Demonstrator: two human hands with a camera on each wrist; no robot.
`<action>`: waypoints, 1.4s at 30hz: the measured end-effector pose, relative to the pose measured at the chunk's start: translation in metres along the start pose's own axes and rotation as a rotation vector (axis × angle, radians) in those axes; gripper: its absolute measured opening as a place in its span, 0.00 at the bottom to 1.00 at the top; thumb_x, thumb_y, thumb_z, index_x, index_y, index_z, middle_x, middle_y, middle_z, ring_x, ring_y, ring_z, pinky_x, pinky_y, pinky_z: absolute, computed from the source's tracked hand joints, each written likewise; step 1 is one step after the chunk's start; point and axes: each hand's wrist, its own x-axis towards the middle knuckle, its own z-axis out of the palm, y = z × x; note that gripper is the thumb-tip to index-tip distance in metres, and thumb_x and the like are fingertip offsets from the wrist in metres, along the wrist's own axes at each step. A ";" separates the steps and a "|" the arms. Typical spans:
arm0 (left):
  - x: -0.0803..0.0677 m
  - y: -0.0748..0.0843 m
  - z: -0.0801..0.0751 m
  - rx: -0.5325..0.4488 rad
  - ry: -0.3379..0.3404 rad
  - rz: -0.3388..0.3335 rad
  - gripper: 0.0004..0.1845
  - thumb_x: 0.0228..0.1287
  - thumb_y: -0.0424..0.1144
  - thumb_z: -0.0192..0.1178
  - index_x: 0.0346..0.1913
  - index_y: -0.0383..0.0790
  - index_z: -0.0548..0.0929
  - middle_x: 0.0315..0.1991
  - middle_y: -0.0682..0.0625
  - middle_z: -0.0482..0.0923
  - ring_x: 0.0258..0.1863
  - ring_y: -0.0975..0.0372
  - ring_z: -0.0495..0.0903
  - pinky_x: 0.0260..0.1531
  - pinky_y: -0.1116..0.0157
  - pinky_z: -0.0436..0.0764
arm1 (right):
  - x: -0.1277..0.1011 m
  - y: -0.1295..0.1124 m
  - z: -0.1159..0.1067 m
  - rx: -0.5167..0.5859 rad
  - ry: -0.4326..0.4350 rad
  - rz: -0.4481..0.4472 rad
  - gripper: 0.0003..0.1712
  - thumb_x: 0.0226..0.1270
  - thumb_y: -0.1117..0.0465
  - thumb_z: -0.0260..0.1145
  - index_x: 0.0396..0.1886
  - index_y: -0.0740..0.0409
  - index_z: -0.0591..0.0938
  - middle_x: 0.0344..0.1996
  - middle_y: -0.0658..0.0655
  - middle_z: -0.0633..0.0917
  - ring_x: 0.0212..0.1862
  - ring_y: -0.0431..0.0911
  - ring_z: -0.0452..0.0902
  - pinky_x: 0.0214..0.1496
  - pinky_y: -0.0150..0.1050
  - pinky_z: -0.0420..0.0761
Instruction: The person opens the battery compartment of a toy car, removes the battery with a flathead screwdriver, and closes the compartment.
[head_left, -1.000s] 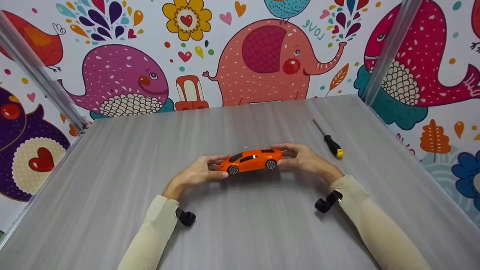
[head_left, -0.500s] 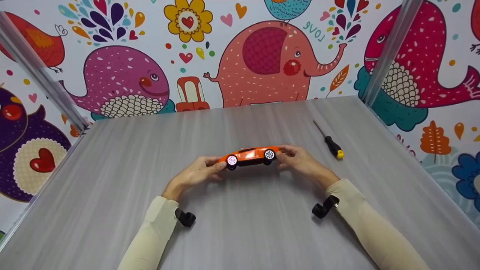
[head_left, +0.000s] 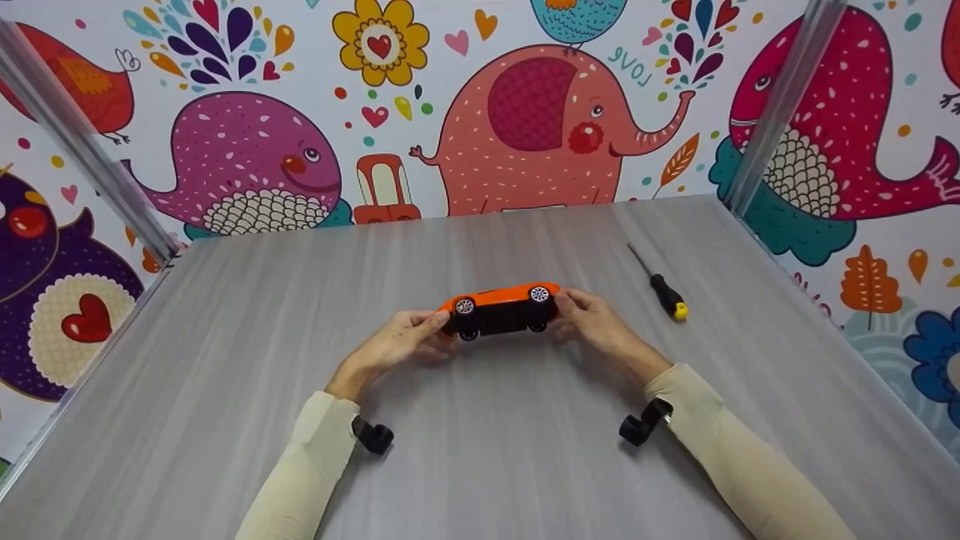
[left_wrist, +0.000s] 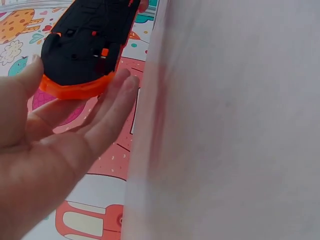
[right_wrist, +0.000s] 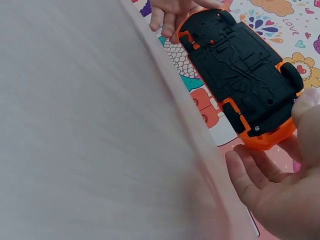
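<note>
An orange toy car (head_left: 501, 307) is held just above the grey table (head_left: 480, 465) at mid-table, tipped so its black underside (right_wrist: 240, 70) faces me. My left hand (head_left: 429, 328) pinches the car's left end between thumb and fingers (left_wrist: 107, 100). My right hand (head_left: 571, 309) grips the right end, with its fingers (right_wrist: 260, 175) under the orange bumper. In the left wrist view the car (left_wrist: 85, 45) sits at the fingertips.
A screwdriver (head_left: 664, 289) with a black handle and yellow cap lies on the table to the right of my right hand. Walls with cartoon animals (head_left: 540, 120) enclose the table at the back and both sides. Metal posts (head_left: 772, 105) stand at the back corners.
Both hands have rolled the car away from me: its orange side and roof showed before, and now the black underside faces me. The hands and the screwdriver stayed in place.
</note>
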 end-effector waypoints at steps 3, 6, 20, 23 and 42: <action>0.000 0.001 0.000 0.002 0.003 0.014 0.28 0.77 0.54 0.49 0.56 0.29 0.80 0.49 0.36 0.85 0.45 0.56 0.86 0.53 0.57 0.85 | 0.000 0.001 -0.001 -0.004 0.011 -0.002 0.30 0.78 0.46 0.53 0.59 0.71 0.78 0.32 0.47 0.88 0.37 0.49 0.86 0.42 0.40 0.85; 0.000 0.001 0.000 -0.007 -0.002 0.018 0.28 0.78 0.54 0.48 0.54 0.28 0.80 0.50 0.33 0.84 0.45 0.55 0.86 0.52 0.57 0.85 | 0.000 0.000 -0.001 -0.019 0.023 -0.017 0.28 0.79 0.48 0.53 0.56 0.70 0.79 0.32 0.47 0.87 0.36 0.48 0.86 0.42 0.40 0.85; 0.003 -0.001 0.001 -0.027 0.049 0.002 0.30 0.81 0.52 0.43 0.57 0.23 0.78 0.47 0.31 0.84 0.38 0.59 0.88 0.46 0.60 0.87 | 0.000 -0.003 -0.003 -0.155 0.015 -0.064 0.25 0.74 0.51 0.62 0.62 0.63 0.80 0.48 0.56 0.88 0.41 0.35 0.82 0.48 0.37 0.83; 0.004 -0.002 0.000 -0.027 0.072 -0.004 0.28 0.81 0.50 0.43 0.56 0.23 0.78 0.45 0.33 0.85 0.37 0.60 0.88 0.45 0.59 0.88 | -0.001 -0.003 -0.004 -0.216 -0.006 -0.059 0.23 0.71 0.51 0.66 0.61 0.57 0.82 0.51 0.58 0.87 0.44 0.37 0.80 0.46 0.33 0.81; 0.008 0.000 0.001 -0.028 0.213 -0.070 0.28 0.80 0.52 0.45 0.57 0.29 0.80 0.38 0.40 0.87 0.32 0.61 0.87 0.35 0.62 0.88 | -0.002 -0.002 -0.002 -0.210 -0.151 -0.021 0.30 0.63 0.57 0.74 0.65 0.52 0.79 0.54 0.59 0.85 0.52 0.44 0.82 0.48 0.31 0.81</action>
